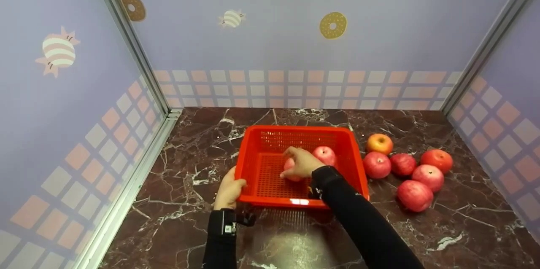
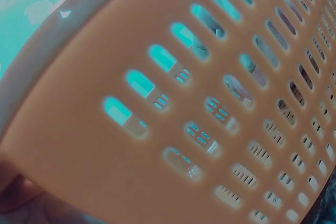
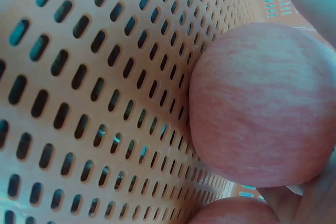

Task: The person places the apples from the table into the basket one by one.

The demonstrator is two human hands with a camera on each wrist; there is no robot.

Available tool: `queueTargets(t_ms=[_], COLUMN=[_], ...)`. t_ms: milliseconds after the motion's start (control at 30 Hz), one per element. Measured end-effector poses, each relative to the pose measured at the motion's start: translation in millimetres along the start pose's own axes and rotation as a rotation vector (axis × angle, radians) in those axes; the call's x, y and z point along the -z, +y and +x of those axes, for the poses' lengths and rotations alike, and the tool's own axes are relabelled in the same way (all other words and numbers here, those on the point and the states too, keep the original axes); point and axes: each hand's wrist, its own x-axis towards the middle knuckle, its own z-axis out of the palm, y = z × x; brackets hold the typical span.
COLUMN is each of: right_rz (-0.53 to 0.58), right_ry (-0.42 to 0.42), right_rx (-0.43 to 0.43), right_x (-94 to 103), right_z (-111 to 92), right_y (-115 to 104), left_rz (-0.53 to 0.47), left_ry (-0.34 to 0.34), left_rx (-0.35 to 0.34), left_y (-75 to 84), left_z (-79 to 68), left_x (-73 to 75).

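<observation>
Apple [image 3: 262, 106] sits inside the basket [image 1: 295, 128], held between the thumb and fingers of the right hand [image 1: 303, 162], the nearer one; the left hand [image 1: 229, 189] grips the basket's left side. It looks roundish, pinkish-red with paler streaks, no clear long axis.

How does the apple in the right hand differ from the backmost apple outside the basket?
Color: the held apple is pinkish red, the backmost apple yellow-orange. Place: the held apple is inside the red basket, the backmost apple on the dark tabletop. Both are rounded.
</observation>
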Motion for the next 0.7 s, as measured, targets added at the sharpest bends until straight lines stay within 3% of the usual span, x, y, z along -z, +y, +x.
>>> queueTargets(t_ms=[200,700], right_rz=[0.033,0.094], right_ry=[0.031,0.200], right_rx=[-0.012,0.001], right_x=[-0.9,9.9], right_z=[2,1], right_y=[1,-3], left_rz=[-0.012,-0.008], left_ry=[-0.001,0.003], left_rx=[-0.005,0.000], left_y=[1.1,1.0], left_z=[-2.0,-1.9], left_x=[-0.3,-0.8])
